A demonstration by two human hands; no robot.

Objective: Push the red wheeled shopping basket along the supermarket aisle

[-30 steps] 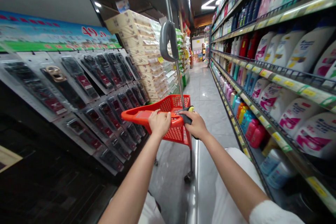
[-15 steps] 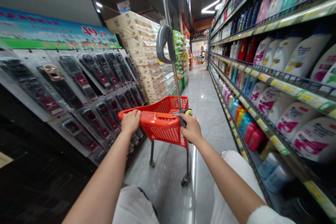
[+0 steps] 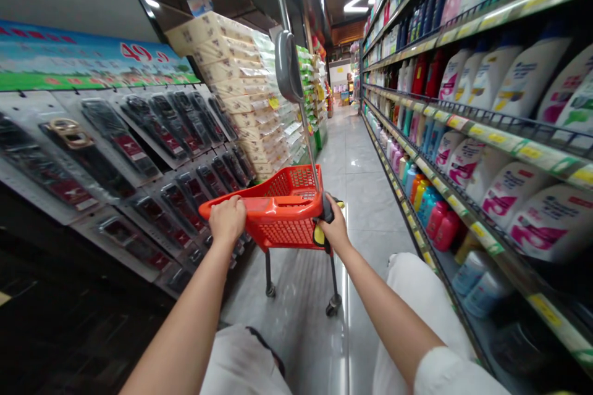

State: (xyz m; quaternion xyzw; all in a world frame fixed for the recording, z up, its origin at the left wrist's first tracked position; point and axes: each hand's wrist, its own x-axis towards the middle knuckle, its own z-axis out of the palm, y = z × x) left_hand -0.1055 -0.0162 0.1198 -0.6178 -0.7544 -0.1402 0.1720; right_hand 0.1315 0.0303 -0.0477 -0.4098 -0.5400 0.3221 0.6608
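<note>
A red plastic shopping cart (image 3: 283, 231) with a perforated basket stands in front of me on dark legs with casters. My left hand (image 3: 228, 217) is closed over the left part of its near rim. At the cart's right near corner, my right hand (image 3: 334, 222) is wrapped around a black-and-yellow grip (image 3: 327, 208); part of it is hidden by the fingers. From that corner a long metal pole (image 3: 307, 129) rises, leaning left, with a grey loop handle (image 3: 288, 66) higher up, seen nearly edge-on. The pole's lower end is hidden.
Packaged belts (image 3: 160, 120) hang on a rack close at left, with stacked cream packs (image 3: 231, 74) beyond. Shelves of shampoo bottles (image 3: 514, 188) line the right side. A grey tiled floor (image 3: 356, 179) runs down the aisle between them.
The grey loop handle has turned from facing me to nearly edge-on, and the black-and-yellow grip has turned in my right hand. The cart and both hands have shifted slightly left in view.
</note>
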